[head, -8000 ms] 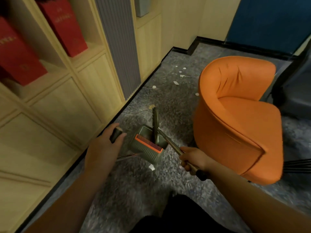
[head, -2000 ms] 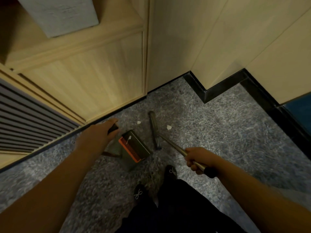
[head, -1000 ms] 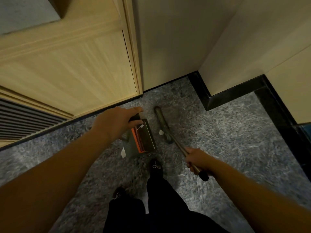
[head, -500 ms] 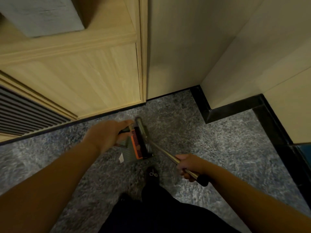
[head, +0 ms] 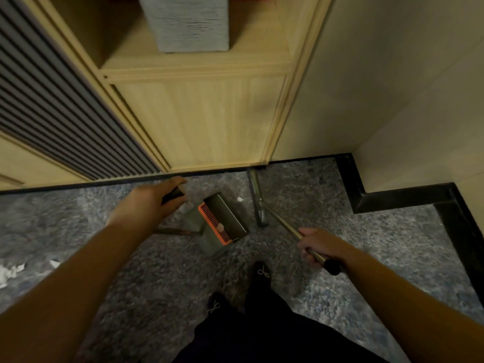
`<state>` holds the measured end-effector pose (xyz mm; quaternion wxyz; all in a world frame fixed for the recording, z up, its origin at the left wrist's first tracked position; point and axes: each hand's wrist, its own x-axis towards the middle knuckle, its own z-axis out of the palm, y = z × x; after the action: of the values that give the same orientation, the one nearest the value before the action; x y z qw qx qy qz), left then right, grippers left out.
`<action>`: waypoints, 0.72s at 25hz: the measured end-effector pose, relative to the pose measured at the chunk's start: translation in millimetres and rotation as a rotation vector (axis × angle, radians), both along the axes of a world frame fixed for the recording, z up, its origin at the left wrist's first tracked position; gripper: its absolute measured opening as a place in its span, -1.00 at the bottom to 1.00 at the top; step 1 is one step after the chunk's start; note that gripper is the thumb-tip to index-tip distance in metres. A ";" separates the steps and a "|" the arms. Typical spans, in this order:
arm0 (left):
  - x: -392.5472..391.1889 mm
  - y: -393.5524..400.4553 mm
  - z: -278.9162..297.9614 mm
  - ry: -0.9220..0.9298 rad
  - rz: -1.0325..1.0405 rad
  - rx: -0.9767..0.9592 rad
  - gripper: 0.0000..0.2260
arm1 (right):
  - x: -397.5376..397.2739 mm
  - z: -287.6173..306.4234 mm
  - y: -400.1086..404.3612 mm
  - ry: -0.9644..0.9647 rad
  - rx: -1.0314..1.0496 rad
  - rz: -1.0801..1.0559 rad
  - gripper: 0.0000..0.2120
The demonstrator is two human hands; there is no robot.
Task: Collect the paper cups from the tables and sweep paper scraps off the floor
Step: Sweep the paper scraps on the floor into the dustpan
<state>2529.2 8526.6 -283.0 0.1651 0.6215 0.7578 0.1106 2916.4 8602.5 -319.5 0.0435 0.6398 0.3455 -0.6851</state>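
My left hand (head: 149,203) grips the black handle of a grey dustpan (head: 227,218) with an orange comb strip, resting on the grey carpet. One pale scrap lies inside it on the comb. My right hand (head: 318,244) holds the metal handle of a broom (head: 258,203), whose narrow head lies on the carpet to the right of the pan, reaching to the cabinet base. A small white paper scrap (head: 239,199) sits between pan and broom head. More white scraps (head: 10,271) lie at the far left edge. No paper cups are in view.
A wooden cabinet (head: 199,121) with a grey box on its shelf stands straight ahead, with a slatted grey panel (head: 52,106) to its left. A beige wall with black skirting (head: 366,200) steps out on the right. My dark shoes (head: 262,271) are below the pan.
The broom head has swung from against the dustpan's mouth out to the right, toward the cabinet base. The dustpan has turned and shifted slightly right. A scrap now lies between them.
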 end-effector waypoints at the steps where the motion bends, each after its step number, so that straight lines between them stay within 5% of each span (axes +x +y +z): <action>1: -5.8 -10.6 4.3 -0.010 0.017 -0.003 -0.51 | -6.1 -0.6 1.8 -0.005 0.000 -0.001 -0.43; 8: -23.6 -77.0 10.8 0.012 0.157 -0.156 -0.58 | -35.2 -12.1 15.5 -0.085 0.005 0.207 -0.59; 18: 27.0 -70.4 -7.1 0.015 0.210 -0.287 -0.55 | -45.0 -33.9 95.7 -0.175 0.070 0.486 -0.86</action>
<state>2556.2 8456.2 -290.0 0.2339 0.5100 0.8277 0.0135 2871.4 8698.2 -353.5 0.2145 0.5958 0.5074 -0.5844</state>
